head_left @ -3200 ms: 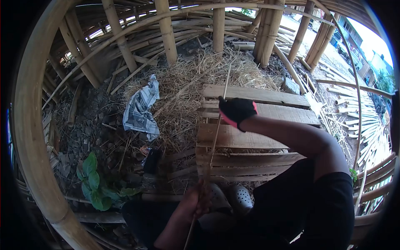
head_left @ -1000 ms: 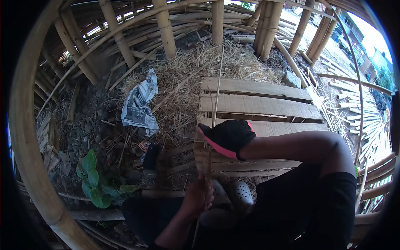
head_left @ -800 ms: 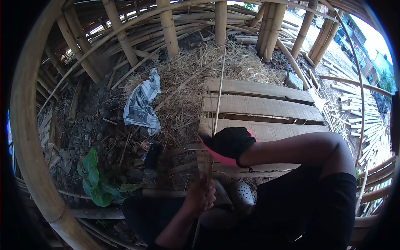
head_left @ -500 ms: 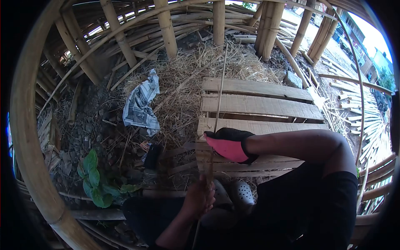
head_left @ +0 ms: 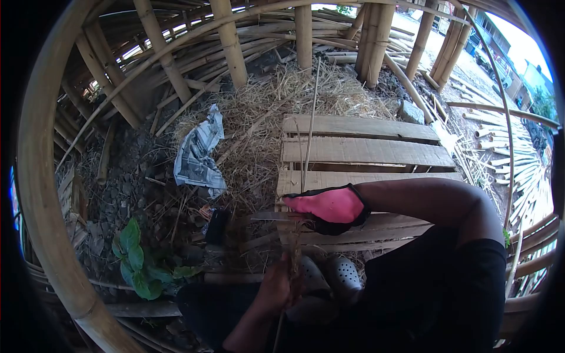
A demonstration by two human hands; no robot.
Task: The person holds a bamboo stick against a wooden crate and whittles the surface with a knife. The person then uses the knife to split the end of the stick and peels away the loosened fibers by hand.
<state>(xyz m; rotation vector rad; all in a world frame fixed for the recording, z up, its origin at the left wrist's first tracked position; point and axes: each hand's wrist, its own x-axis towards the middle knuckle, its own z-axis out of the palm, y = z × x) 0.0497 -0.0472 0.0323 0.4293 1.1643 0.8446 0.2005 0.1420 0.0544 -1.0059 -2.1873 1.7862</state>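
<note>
My right hand point(head_left: 329, 207), in a pink and black glove, is closed on a knife whose thin blade point(head_left: 271, 216) points left, across a long bamboo strip point(head_left: 310, 123). The knife's handle is hidden in the glove. Lower down, my bare left hand point(head_left: 281, 287) grips the strip, which runs from the straw at the top down past my lap. A thin brownish sliver point(head_left: 298, 138) rises beside the strip above the glove. Behind both hands lies a slatted wooden pallet point(head_left: 365, 152). Below it, my perforated clogs point(head_left: 344, 274) show next to the left hand.
Crumpled newspaper point(head_left: 201, 154) lies on straw point(head_left: 276, 97) left of the pallet, with a small black object point(head_left: 217, 226) nearer me. A leafy green plant point(head_left: 136, 259) grows at lower left. Bamboo posts point(head_left: 229, 44) and a curved bamboo pole point(head_left: 44, 176) surround the spot.
My gloved right hand has turned and shifted slightly down and right, so the knife blade now shows clearly to its left. A thin sliver now stands beside the bamboo strip. My left hand keeps its grip.
</note>
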